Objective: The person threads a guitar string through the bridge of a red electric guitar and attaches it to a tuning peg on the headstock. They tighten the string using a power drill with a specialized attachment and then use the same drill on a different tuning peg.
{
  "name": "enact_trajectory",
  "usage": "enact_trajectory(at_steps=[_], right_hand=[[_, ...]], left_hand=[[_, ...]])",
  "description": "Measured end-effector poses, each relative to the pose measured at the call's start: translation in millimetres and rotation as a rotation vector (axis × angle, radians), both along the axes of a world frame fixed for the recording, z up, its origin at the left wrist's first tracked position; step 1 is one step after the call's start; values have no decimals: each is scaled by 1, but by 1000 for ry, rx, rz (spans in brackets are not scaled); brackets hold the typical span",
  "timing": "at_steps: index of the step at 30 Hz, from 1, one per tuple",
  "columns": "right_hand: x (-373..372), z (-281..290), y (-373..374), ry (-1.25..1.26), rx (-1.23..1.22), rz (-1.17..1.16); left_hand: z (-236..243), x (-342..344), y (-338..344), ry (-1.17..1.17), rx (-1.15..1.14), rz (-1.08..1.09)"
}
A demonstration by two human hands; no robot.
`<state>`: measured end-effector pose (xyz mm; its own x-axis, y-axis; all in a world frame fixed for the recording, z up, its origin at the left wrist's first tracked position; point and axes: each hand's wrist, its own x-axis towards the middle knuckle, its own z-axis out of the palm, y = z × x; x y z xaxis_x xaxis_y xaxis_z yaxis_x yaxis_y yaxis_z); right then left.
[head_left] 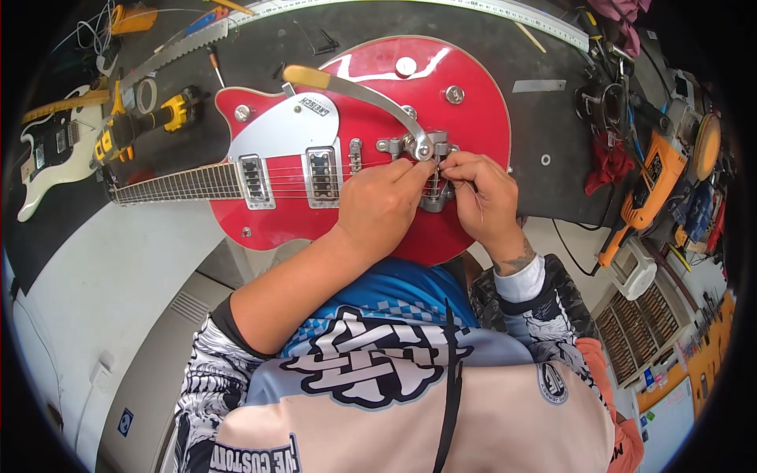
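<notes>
A red electric guitar [378, 63] lies face up across the bench, its neck [177, 186] pointing left. Its metal vibrato tailpiece [433, 203] sits between my hands, and a curved vibrato arm [380, 98] with a tan tip reaches up and left. My left hand [385, 201] is closed, fingertips at the tailpiece; whatever they grip is hidden. My right hand [485, 193] meets it from the other side, thumb and fingers pinching a thin guitar string [475, 193] whose loose end curls over the palm. Other strings run along the neck over two chrome pickups [322, 173].
A white guitar body [59, 154] and a yellow-black power drill [150, 124] lie at the left. A handsaw [181, 49], a screwdriver [215, 65] and a long ruler [505, 14] lie along the far side. An orange power tool [650, 185] stands right, above drawers [643, 319].
</notes>
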<state>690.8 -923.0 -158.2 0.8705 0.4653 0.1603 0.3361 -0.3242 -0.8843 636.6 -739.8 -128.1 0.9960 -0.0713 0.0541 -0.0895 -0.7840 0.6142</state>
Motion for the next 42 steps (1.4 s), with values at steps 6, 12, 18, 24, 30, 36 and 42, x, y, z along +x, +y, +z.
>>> enact_trajectory(at_steps=[6, 12, 18, 24, 30, 36, 42], right_hand=[[-3, 0, -1, 5, -7, -4], [-13, -7, -1, 166, 140, -134], [-20, -7, -8, 387, 358, -274], [-24, -6, -8, 235, 163, -174], [-25, -13, 0, 123, 99, -131], [-21, -18, 0, 218, 142, -107], [-19, -17, 1, 216, 118, -67]], left_hand=[[2, 0, 0, 15, 6, -9], [-1, 0, 2, -21, -31, -34], [14, -13, 28, -117, 16, 3], [9, -24, 59, -155, 99, 112], [3, -17, 63, -169, 81, 95], [-2, -20, 53, -178, 89, 140], [-7, -16, 42, -183, 83, 151]])
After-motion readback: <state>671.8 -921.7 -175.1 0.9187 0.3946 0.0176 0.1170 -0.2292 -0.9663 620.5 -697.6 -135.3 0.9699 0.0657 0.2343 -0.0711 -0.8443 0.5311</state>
